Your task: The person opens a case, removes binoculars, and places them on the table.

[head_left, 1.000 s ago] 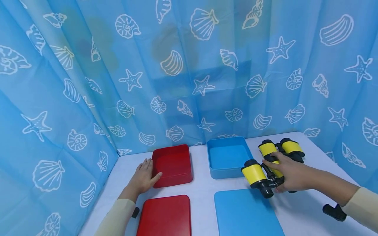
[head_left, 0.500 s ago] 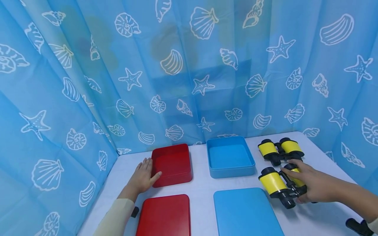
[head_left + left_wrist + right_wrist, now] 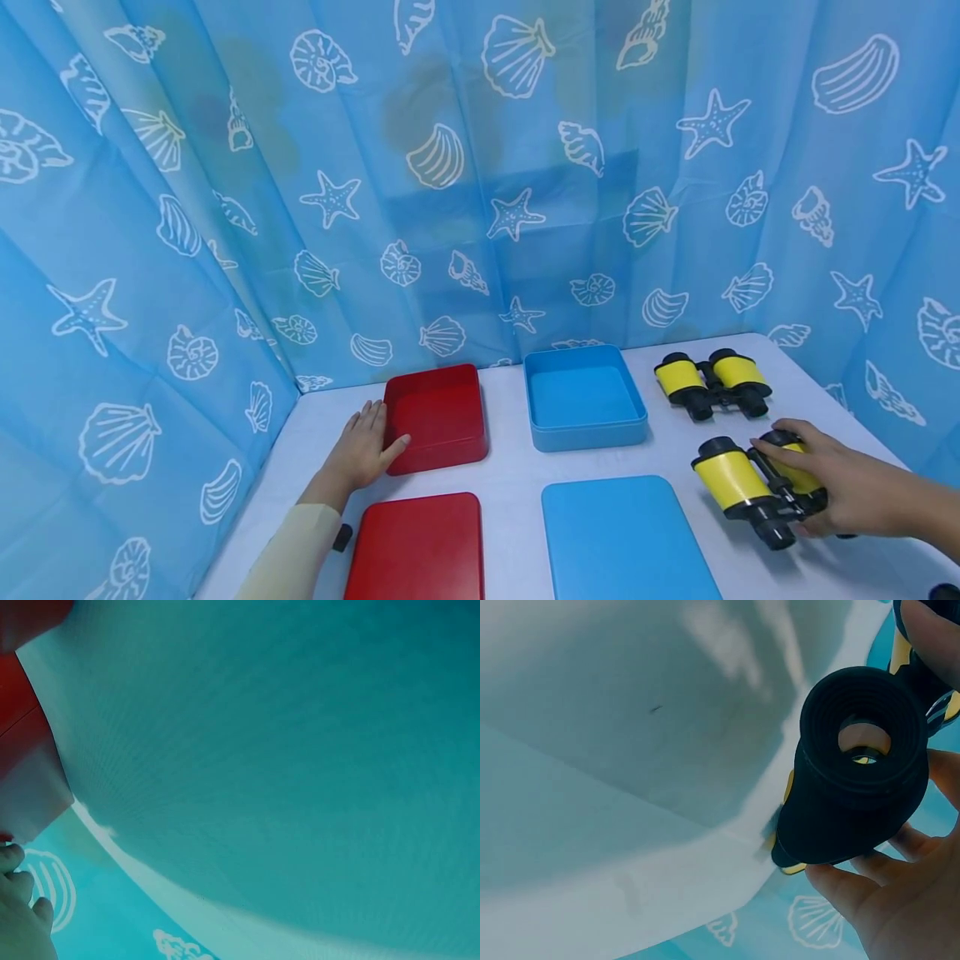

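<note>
My right hand [image 3: 851, 483] grips a pair of yellow and black binoculars [image 3: 727, 481] by its right barrel, over the table to the right of the blue lid. In the right wrist view the fingers [image 3: 840, 889] curl round a black barrel with its eyepiece [image 3: 864, 735] facing the camera. A second pair of yellow and black binoculars [image 3: 678, 377] stands at the back right. My left hand [image 3: 360, 454] rests with straight fingers against the left side of an open red box [image 3: 442, 457]. Only its fingertips show at the corner of the left wrist view.
An open blue box [image 3: 588, 439] stands right of the red one. In front of the boxes lie a red lid [image 3: 420, 550] and a blue lid [image 3: 622, 533]. A blue curtain [image 3: 465, 208] with shell prints surrounds the white table [image 3: 517, 483] at the back and sides.
My right hand has carried the gripped binoculars to the right and toward the front, from beside the blue box and over the blue lid's corner. My left hand has stayed at the red box.
</note>
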The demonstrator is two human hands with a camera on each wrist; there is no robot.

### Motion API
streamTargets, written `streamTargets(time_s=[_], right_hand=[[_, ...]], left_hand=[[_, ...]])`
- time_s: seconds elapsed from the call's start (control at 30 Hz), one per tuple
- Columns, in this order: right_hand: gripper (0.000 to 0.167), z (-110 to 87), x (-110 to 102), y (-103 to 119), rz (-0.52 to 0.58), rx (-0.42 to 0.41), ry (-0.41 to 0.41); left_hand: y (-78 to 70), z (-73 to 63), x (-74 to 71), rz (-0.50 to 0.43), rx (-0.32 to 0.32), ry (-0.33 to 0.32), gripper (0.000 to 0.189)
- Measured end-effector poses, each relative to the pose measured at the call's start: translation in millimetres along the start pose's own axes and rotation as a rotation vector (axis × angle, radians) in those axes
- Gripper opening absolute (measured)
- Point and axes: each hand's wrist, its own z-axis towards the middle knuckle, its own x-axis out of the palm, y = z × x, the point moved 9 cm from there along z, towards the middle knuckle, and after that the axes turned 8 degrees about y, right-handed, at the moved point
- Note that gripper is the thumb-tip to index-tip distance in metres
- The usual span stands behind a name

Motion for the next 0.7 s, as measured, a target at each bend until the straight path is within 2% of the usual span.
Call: streamTargets(time_s=[0.2,0.7], right_hand=[[0.110,-6.9,5.4,-7.8,-0.014,0.008,-0.010],[0.110,-4.3,30.9,-35.4,0.034,0.046,0.024]], left_hand=[[-1.0,-0.5,-0.1,-0.005,-0.009,0.010,0.101],[-0.6,-1.9,-0.8,-0.003,0.002,-0.007,0.099]])
